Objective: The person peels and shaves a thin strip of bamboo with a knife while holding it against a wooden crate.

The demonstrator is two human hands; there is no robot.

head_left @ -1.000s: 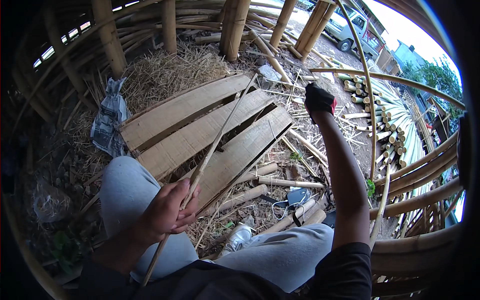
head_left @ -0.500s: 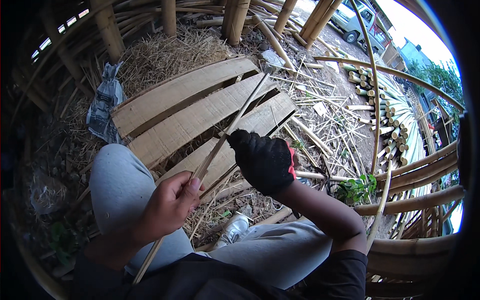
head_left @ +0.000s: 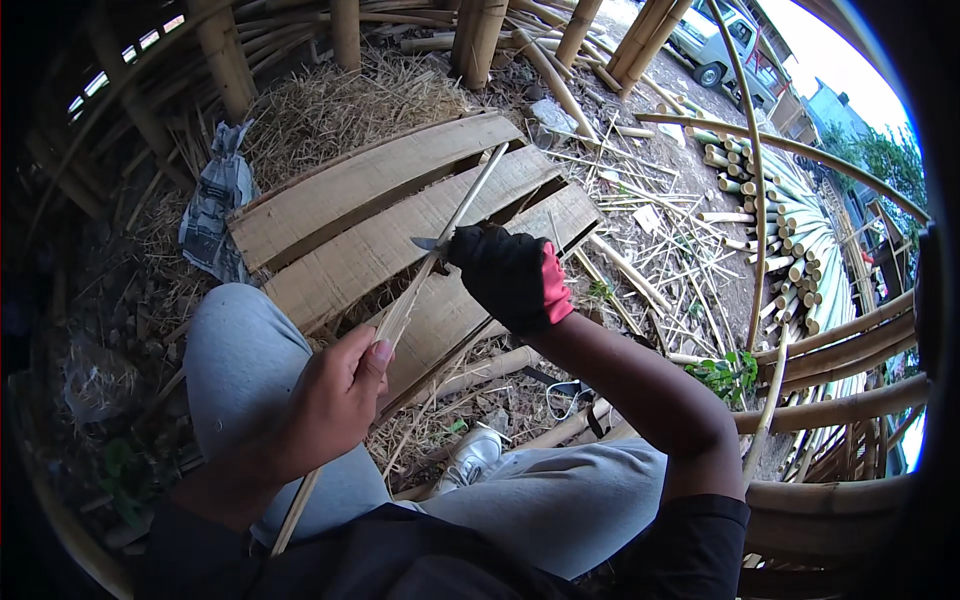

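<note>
Bare and closed, my left hand point(head_left: 335, 400) grips a long, thin bamboo strip point(head_left: 475, 190) near my left knee. The strip slants from my lap up over a low platform of pale wooden slats point(head_left: 345, 245). My right hand point(head_left: 508, 282), in a black and red glove, is shut on a knife point(head_left: 427, 243); its handle is hidden in the fist. The short blade points left and lies across the strip, beyond my left hand. Split fibres show on the strip just ahead of my left thumb.
Cut bamboo poles point(head_left: 800, 235) are stacked at the right. Shavings and straw point(head_left: 350, 110) cover the ground. A crumpled printed sack point(head_left: 215, 205) lies left of the slats. Upright bamboo posts point(head_left: 478, 45) stand at the back, and a white vehicle point(head_left: 715, 45) is parked farther off.
My right hand has moved a little away from me and turned, so the knife blade now shows. The strip's far end has swung left. My left hand has shifted slightly left.
</note>
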